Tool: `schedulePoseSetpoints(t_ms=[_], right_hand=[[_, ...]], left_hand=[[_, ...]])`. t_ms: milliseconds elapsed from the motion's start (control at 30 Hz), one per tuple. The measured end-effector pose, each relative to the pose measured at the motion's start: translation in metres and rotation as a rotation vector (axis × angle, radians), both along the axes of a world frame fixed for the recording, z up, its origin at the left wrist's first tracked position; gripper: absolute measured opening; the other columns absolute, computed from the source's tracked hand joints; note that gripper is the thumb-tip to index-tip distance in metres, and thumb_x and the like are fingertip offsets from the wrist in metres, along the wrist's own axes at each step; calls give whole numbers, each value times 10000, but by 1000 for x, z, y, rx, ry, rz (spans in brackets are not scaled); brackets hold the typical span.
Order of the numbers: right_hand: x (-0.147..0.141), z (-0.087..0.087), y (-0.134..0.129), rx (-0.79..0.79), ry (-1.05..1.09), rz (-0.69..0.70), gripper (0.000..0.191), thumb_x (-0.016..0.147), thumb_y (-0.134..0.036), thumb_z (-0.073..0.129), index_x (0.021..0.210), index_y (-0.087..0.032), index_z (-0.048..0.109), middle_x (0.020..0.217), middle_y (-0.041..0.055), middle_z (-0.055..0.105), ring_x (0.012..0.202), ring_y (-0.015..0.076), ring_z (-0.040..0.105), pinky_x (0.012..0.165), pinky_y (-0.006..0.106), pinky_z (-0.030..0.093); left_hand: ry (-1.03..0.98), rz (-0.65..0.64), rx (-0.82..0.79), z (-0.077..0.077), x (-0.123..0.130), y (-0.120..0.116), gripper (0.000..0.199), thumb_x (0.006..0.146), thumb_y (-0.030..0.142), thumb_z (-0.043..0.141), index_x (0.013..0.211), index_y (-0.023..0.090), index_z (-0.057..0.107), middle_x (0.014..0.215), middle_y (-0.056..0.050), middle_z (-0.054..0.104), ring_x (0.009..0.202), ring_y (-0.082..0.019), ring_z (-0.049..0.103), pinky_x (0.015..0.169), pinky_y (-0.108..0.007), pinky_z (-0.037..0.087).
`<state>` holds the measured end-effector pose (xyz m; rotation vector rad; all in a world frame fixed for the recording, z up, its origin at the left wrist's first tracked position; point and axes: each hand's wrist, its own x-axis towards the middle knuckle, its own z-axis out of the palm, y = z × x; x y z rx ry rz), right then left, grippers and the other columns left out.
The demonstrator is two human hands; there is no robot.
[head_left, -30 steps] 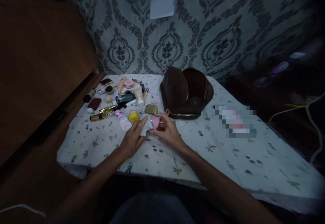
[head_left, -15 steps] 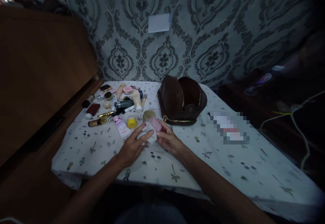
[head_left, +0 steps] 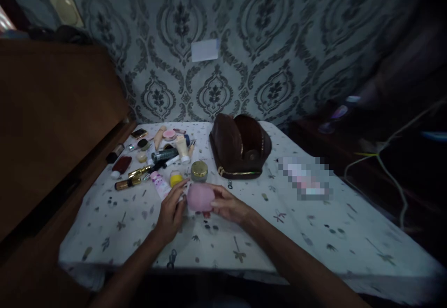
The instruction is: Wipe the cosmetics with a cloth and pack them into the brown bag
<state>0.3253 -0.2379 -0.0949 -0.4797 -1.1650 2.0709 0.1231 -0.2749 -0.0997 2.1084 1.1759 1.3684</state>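
Observation:
My right hand (head_left: 228, 204) grips a rounded pink item (head_left: 200, 197) between thumb and fingers, above the front middle of the table. Close to its left side is my left hand (head_left: 172, 210), its fingers bent; a small pale bit shows at the fingertips, and what it holds is too hidden to name. Just behind the pink item stands a round jar with a gold lid (head_left: 199, 170). A yellow jar (head_left: 176, 178) and a white and pink tube (head_left: 159, 184) lie beyond my left fingers.
An open brown bag (head_left: 237, 147) stands at the back of the patterned tablecloth (head_left: 240, 247). Several cosmetics, among them a cream tube (head_left: 182, 149) and a pink compact (head_left: 169, 134), lie at the left. A blurred-out item (head_left: 307, 177) lies at the right.
The pink item has turned a broad face to view and come away from the white cloth-like piece, now mostly hidden. My hands have moved slightly apart. The camera view has shifted.

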Motion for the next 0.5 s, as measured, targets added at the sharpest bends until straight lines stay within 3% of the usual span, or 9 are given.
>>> schedulePoseSetpoints(t_ms=[133, 300, 500], right_hand=[[3, 2, 4, 114, -87, -14, 676, 618, -376, 870, 1218, -178, 630, 922, 28, 638, 674, 100, 573, 553, 212, 458], [17, 14, 11, 236, -201, -145, 472, 660, -453, 841, 996, -154, 699, 776, -16, 606, 615, 64, 517, 550, 181, 410], [17, 16, 9, 201, -186, -146, 538, 575, -483, 883, 947, -185, 635, 768, -36, 585, 601, 81, 540, 550, 210, 465]], left_hand=[[-39, 11, -8, -3, -3, 2, 281, 983, 243, 429, 1168, 222, 639, 1338, -109, 600, 1268, -239, 545, 1062, -429, 440], [-63, 42, -12, -5, -3, 3, 275, 964, 301, 468, 1125, 263, 688, 1287, -76, 637, 1222, -253, 579, 1035, -456, 469], [-122, 149, -41, -14, 9, 11, 278, 935, 356, 501, 1099, 250, 699, 1260, -72, 646, 1198, -252, 589, 1026, -436, 478]])
